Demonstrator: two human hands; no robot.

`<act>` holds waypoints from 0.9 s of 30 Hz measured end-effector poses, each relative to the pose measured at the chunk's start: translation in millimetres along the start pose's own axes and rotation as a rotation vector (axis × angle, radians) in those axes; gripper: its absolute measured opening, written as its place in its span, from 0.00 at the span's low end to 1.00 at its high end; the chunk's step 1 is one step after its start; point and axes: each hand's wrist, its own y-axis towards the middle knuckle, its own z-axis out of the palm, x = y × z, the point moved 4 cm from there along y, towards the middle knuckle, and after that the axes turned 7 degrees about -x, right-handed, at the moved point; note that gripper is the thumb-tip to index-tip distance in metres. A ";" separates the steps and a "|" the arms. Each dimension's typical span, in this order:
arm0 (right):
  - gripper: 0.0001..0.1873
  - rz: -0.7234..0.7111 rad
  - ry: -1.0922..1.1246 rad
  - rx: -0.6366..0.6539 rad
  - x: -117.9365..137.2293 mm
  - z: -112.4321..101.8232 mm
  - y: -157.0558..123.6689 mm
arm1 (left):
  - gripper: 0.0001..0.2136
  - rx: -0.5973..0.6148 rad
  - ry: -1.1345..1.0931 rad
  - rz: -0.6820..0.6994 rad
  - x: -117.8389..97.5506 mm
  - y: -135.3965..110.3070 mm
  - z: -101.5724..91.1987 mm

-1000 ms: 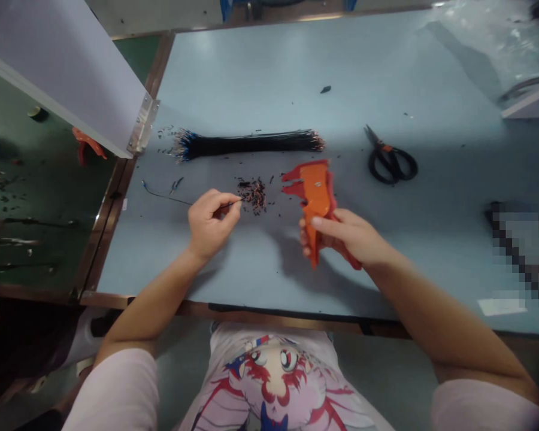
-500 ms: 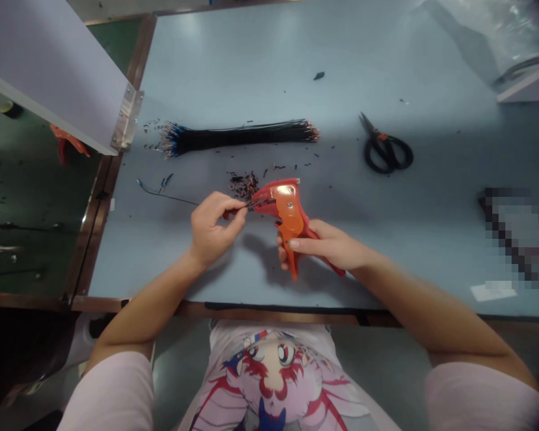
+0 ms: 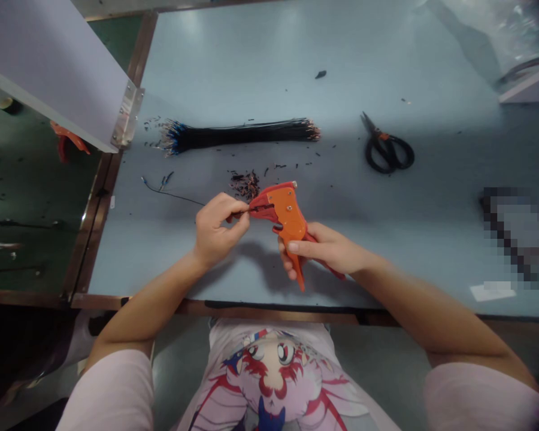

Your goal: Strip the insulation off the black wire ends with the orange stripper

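My left hand (image 3: 220, 230) pinches a thin black wire (image 3: 175, 195), whose blue-tipped far end trails to the left on the table. The wire's near end is at the jaws of an orange and red wire stripper (image 3: 284, 209); how deep it sits between them I cannot make out. Around the stripper's handles my right hand (image 3: 326, 248) is wrapped. Just behind the jaws lies a small heap of black and coppery scraps (image 3: 246, 184). Farther back, a bundle of black wires (image 3: 242, 134) lies sideways, blue ends to the left and bare copper ends to the right.
Black-handled scissors (image 3: 387, 149) lie to the right of the bundle. A pixelated dark object (image 3: 521, 233) and a white slip (image 3: 493, 291) are at the right. A pale upright panel (image 3: 54, 72) with a metal bracket stands at the left edge, and small offcuts are scattered about.
The stripper has tilted, its handle end swinging slightly right and toward me. My left hand has shifted a little to the right, and the trailing wire has moved with it.
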 end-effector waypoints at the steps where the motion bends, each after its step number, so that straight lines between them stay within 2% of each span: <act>1: 0.15 0.002 0.005 -0.002 0.1 0.1 -0.2 | 0.05 -0.004 -0.001 -0.004 0.4 -0.1 -0.1; 21: 0.16 -0.002 0.017 0.000 -0.4 0.2 0.1 | 0.05 -0.047 -0.050 0.009 -0.8 -0.6 -0.9; 27: 0.16 -0.014 -0.005 -0.045 0.7 3.8 0.3 | 0.04 -0.022 0.020 -0.046 1.9 -1.8 -0.4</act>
